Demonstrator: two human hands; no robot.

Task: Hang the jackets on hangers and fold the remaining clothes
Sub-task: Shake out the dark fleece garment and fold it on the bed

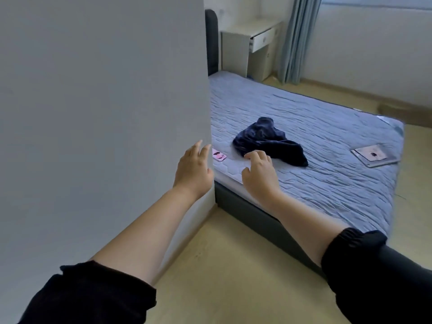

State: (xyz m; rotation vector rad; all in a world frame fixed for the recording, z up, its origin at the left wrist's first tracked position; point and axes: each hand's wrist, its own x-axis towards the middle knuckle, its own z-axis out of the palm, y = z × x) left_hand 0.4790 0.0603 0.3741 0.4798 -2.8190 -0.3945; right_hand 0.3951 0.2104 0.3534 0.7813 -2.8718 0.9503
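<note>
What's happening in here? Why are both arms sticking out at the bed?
A person is reaching both arms toward the bed, where a crumpled dark blue garment lies unfolded. The right hand is at the garment's near edge, fingers loose, holding nothing. The left hand is open beside the wall corner. A pink phone lies nearby.

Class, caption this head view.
The left hand and right hand reach toward a crumpled navy garment on a grey quilted mattress.
</note>
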